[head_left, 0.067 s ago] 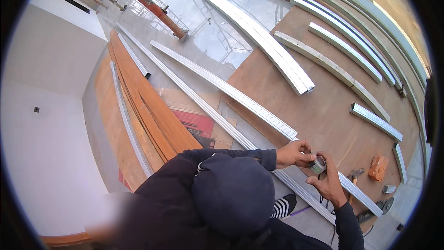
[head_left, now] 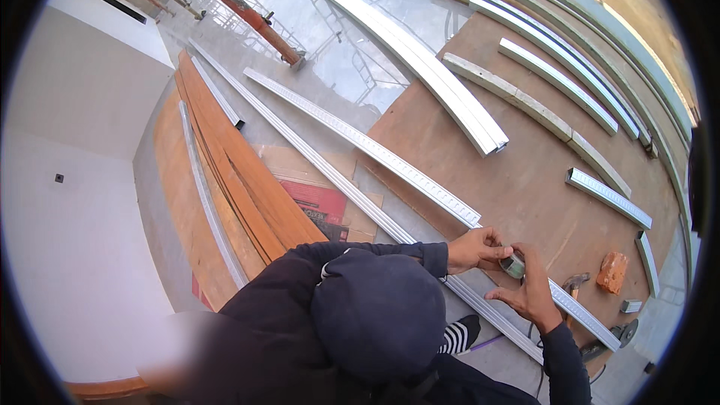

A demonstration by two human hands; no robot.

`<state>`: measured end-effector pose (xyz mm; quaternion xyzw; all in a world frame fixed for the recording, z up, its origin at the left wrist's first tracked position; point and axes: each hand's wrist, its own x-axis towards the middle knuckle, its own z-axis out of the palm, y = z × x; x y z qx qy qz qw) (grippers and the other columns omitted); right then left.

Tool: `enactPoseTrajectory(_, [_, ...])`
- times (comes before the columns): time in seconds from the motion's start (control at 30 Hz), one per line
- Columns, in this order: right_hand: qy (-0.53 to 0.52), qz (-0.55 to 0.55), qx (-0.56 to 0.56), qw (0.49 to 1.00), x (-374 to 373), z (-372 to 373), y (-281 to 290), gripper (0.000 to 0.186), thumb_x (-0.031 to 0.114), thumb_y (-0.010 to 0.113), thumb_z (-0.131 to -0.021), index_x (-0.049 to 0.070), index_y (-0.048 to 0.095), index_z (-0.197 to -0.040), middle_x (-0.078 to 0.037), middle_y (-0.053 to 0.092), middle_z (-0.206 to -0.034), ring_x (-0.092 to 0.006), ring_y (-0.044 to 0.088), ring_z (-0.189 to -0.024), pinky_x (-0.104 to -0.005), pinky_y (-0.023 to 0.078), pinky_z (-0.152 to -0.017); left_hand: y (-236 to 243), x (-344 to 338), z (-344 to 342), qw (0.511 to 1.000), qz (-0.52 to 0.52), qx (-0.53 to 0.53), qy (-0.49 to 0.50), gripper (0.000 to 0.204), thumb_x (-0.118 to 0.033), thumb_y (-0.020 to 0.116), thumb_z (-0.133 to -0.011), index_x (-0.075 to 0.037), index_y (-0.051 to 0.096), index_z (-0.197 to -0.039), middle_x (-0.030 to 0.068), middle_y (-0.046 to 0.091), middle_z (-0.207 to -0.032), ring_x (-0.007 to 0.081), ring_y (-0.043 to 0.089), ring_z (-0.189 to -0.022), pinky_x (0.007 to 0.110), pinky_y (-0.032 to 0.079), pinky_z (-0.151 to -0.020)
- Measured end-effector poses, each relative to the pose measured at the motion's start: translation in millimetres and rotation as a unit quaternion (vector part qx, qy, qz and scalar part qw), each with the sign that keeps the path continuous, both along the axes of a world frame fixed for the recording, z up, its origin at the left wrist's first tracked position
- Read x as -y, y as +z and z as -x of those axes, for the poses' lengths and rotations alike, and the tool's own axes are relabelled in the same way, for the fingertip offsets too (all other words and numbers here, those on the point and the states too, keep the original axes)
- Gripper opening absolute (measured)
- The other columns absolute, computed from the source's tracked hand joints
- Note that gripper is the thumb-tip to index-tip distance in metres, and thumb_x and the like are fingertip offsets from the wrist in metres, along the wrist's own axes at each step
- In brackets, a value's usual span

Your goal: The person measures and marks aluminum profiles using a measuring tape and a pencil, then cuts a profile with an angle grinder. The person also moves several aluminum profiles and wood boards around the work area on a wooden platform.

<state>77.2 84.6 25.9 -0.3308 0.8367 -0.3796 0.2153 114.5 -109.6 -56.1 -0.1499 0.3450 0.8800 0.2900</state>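
Observation:
Neither of my hands can be made out. Below me, a crouching person in a dark cap (head_left: 379, 313) and dark long sleeves has both hands at a small, rounded, greenish-silver object (head_left: 512, 265): their left hand (head_left: 472, 250) pinches at its upper left, their right hand (head_left: 536, 296) cups its right side with the thumb apart. Long white ribbed profiles (head_left: 345, 184) and a perforated white strip (head_left: 397, 165) run beneath and beside those hands. A striped sock (head_left: 456, 337) shows below them. A blurred patch at lower left hides whatever is there.
A brown board (head_left: 412, 135) carries metal lengths (head_left: 607, 196), a hammer (head_left: 576, 281), an orange brick (head_left: 613, 271) and an angle grinder (head_left: 626, 334). Wooden planks (head_left: 225, 172) and cardboard (head_left: 311, 199) lie left, beside a white wall (head_left: 67, 255). Scaffold poles (head_left: 247, 11) stand behind.
The crouching person's right hand and thumb have shifted slightly left around the small object. The surroundings have moved very slightly in the picture.

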Motion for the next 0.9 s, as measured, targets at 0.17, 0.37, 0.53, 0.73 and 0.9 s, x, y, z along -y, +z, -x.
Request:
enactPoseTrajectory(0.17, [0.033,-0.041,-0.136,0.989,4.3,10.5,-7.7,0.059,0.030,0.086,-0.071,0.004,0.056,-0.115,-0.014,0.062,-0.096,-0.0349,0.064,-0.080,-0.0419,0.052,-0.068,-4.5,-4.7,5.6,0.996,0.081,-0.017,-0.031,0.041,-0.024,0.080,-0.086,-0.003,0.047,-0.099,0.0072,0.061,-0.090,0.0136,0.065,-0.087,0.026,0.057,-0.074])
enactPoseTrajectory(0.37, [0.060,-0.121,-0.194,0.972,-1.3,4.1,-16.6,0.057,0.022,0.080,-0.076,0.008,0.054,-0.125,-0.012,0.061,-0.091,-0.0314,0.063,-0.079,-0.0416,0.050,-0.066,18.1,9.6,1.7,0.968,0.175,-0.084,-0.157,0.041,-0.025,0.084,-0.082,-0.007,0.047,-0.089,0.0052,0.060,-0.082,0.0117,0.063,-0.075,0.024,0.055,-0.066])
enactPoseTrajectory(0.53, [0.032,-0.168,-0.234,0.957,-22.8,5.7,-25.3,0.070,0.019,0.079,-0.076,0.010,0.047,-0.138,-0.012,0.060,-0.089,-0.0298,0.061,-0.081,-0.0415,0.049,-0.067,27.2,52.8,23.5,0.976,0.197,-0.073,-0.064,0.027,-0.009,0.077,-0.085,-0.006,0.050,-0.088,0.0073,0.066,-0.085,0.0138,0.067,-0.076,0.027,0.056,-0.070])
enactPoseTrajectory(0.73, [-0.002,-0.218,-0.294,0.931,-110.0,20.9,-19.8,0.065,0.013,0.076,-0.078,0.019,0.053,-0.139,-0.011,0.061,-0.103,-0.0295,0.060,-0.089,-0.0395,0.050,-0.073,72.1,238.7,64.4,0.878,0.321,-0.070,0.349,0.027,-0.001,0.072,-0.086,-0.004,0.055,-0.108,0.0083,0.067,-0.095,0.0196,0.067,-0.087,0.032,0.056,-0.082])
enactPoseTrajectory(0.9, [0.045,-0.225,-0.295,0.928,-140.0,22.6,-26.3,0.055,0.010,0.072,-0.077,0.023,0.062,-0.130,-0.012,0.061,-0.109,-0.0308,0.062,-0.090,-0.0393,0.050,-0.074,58.1,421.9,33.4,0.805,0.334,-0.030,0.490,0.011,-0.003,0.068,-0.085,-0.005,0.061,-0.094,0.0069,0.063,-0.088,0.0199,0.061,-0.084,0.034,0.054,-0.080])
